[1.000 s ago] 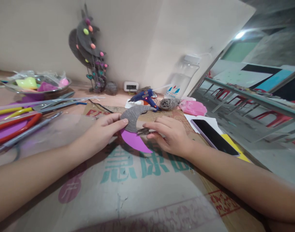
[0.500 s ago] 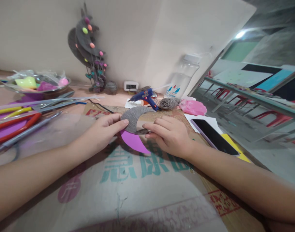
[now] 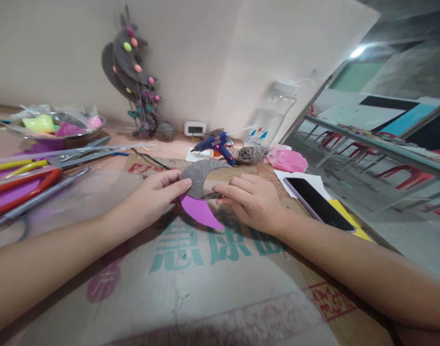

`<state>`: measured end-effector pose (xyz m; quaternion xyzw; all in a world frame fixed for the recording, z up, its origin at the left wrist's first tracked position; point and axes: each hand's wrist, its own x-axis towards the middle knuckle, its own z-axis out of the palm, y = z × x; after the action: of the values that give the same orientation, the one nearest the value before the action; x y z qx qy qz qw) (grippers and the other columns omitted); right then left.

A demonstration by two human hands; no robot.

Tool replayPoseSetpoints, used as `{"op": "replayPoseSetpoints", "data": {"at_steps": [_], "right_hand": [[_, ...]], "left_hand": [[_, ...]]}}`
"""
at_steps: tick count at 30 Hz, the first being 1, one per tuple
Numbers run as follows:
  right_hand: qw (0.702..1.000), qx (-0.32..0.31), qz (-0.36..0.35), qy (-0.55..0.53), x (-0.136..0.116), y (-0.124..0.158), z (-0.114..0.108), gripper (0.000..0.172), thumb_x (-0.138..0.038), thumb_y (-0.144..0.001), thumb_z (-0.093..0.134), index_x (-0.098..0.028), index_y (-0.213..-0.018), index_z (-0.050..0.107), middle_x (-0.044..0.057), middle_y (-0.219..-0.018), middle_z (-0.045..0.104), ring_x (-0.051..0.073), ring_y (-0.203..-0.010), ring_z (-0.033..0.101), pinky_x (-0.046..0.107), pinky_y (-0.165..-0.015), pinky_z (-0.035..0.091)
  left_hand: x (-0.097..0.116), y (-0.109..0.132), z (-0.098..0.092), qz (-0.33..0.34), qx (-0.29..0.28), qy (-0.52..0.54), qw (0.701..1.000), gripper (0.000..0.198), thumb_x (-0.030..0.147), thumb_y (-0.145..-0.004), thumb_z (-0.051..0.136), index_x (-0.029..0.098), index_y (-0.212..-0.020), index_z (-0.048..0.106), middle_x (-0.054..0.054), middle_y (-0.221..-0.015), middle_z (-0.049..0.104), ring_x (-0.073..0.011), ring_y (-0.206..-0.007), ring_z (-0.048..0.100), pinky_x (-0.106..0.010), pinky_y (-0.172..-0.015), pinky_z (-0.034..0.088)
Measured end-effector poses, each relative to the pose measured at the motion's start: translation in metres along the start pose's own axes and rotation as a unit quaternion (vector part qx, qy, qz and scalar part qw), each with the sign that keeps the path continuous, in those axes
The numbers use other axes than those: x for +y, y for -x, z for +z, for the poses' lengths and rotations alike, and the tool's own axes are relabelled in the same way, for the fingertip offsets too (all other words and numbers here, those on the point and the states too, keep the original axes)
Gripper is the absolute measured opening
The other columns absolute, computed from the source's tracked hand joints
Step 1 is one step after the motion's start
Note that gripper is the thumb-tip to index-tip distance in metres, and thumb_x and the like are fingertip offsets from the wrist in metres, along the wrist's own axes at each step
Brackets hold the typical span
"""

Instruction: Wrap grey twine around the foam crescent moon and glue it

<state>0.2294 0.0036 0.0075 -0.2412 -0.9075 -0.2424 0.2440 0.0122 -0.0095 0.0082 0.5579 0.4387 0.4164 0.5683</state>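
Observation:
A crescent moon shape [image 3: 195,177] is wrapped in grey yarn over its upper part, while its lower tip shows bare purple. My left hand [image 3: 162,187] pinches the crescent's outer left edge between thumb and fingers. On the inner side of the curve, my right hand [image 3: 250,201] has its fingers closed on grey yarn [image 3: 214,195] close to where the wrapping ends. Just behind the crescent lies a blue glue gun [image 3: 217,145] with a small red light on. A ball of grey yarn [image 3: 251,154] sits to the right of it.
Scissors with red handles [image 3: 32,190] and a metal bowl [image 3: 54,139] of craft pieces are at the left. A phone [image 3: 319,204] lies at the right. Against the wall stand a water bottle [image 3: 272,115], a small clock [image 3: 195,128] and a decorated grey moon hanging [image 3: 128,72]. Cardboard [image 3: 205,293] covers the table.
Almost nothing differs. Both hands keep their hold, and my right fingers have shifted very slightly at the yarn.

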Motion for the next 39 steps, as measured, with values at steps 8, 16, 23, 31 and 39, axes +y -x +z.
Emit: {"op": "replayPoseSetpoints", "data": {"at_steps": [8,16,23,31,39], "right_hand": [[0.996,0.013,0.057,-0.073,0.0022,0.0037,0.0015,0.025,-0.033,-0.09,0.048,-0.015,-0.101,0.061,0.004,-0.076,0.061,0.015,-0.069,0.054,0.026,-0.063,0.039],[0.998,-0.008,0.034,-0.043,0.0002,0.0029,0.0014,0.026,-0.033,-0.09,0.047,-0.016,-0.102,0.062,0.003,-0.069,0.057,0.014,-0.065,0.049,0.026,-0.06,0.035],[0.997,-0.024,0.044,-0.051,-0.0017,0.001,0.001,0.027,-0.033,-0.091,0.045,-0.016,-0.102,0.062,0.003,-0.071,0.058,0.014,-0.064,0.05,0.026,-0.059,0.035],[0.997,-0.024,0.051,-0.05,-0.0029,-0.0006,0.0005,0.025,-0.031,-0.091,0.047,-0.016,-0.099,0.065,0.002,-0.068,0.058,0.014,-0.063,0.05,0.026,-0.059,0.036],[0.991,-0.005,0.089,-0.103,0.0007,0.0046,0.0029,0.025,-0.032,-0.089,0.05,-0.016,-0.102,0.062,0.004,-0.081,0.063,0.014,-0.073,0.056,0.025,-0.066,0.041]], "left_hand": [[0.0017,0.0004,-0.0003,0.006,0.001,-0.004,1.0,0.014,0.029,-0.077,0.059,0.016,-0.08,0.064,0.004,-0.053,0.053,-0.0073,-0.043,0.041,-0.018,-0.04,0.029],[0.0057,0.0023,0.0014,0.011,0.0,-0.026,1.0,0.014,0.028,-0.077,0.058,0.017,-0.07,0.06,0.006,-0.045,0.046,-0.0076,-0.039,0.036,-0.019,-0.038,0.025],[0.0046,0.0025,0.0023,0.011,0.003,-0.016,1.0,0.016,0.029,-0.076,0.06,0.016,-0.082,0.064,0.005,-0.058,0.055,-0.007,-0.046,0.043,-0.019,-0.045,0.035],[0.0027,0.0026,0.0018,0.013,-0.001,-0.021,1.0,0.017,0.032,-0.076,0.06,0.016,-0.082,0.063,0.002,-0.06,0.056,-0.0088,-0.049,0.046,-0.02,-0.044,0.033],[0.0063,0.0044,0.003,0.023,-0.004,-0.028,0.999,0.012,0.027,-0.076,0.059,0.016,-0.078,0.058,0.006,-0.054,0.049,-0.0073,-0.044,0.041,-0.019,-0.042,0.032]]}}
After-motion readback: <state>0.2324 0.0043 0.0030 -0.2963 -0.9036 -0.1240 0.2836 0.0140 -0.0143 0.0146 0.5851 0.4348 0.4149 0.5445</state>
